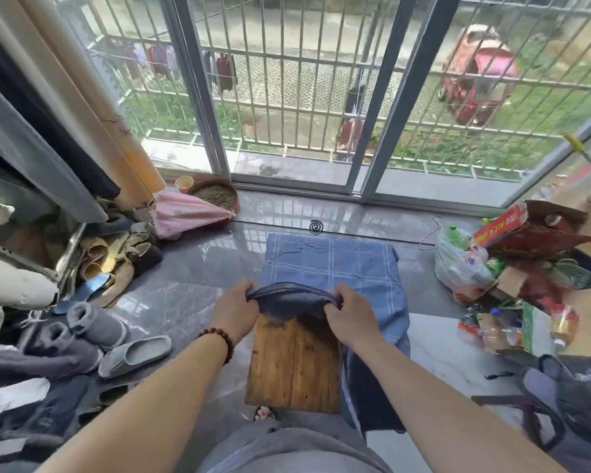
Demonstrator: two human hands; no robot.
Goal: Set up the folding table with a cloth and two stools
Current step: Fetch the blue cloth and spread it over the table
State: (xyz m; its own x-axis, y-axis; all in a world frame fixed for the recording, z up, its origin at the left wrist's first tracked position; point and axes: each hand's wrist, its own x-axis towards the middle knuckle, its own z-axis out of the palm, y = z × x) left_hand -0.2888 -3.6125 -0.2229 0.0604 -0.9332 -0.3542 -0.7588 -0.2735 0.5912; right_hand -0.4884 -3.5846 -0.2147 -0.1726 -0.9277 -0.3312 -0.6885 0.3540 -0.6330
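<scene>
Pinching the near hem of the cloth (331, 261), your left hand (234, 314) has its fingers curled round the bunched edge, just at the left side of the table (294, 370). Between your hands the hem sags in a dark fold. The cloth covers the far half of the top, and the near half shows bare wood. Your right hand (347, 319) grips the same hem the same way, toward the right side. Draw both hands toward you together and level, so the checks run square with the boards. Keep the hem taut, or the fold is likely to drag into creases. On the right the cloth hangs well down the side; on the left no overhang shows, so ease it leftward as you pull.
</scene>
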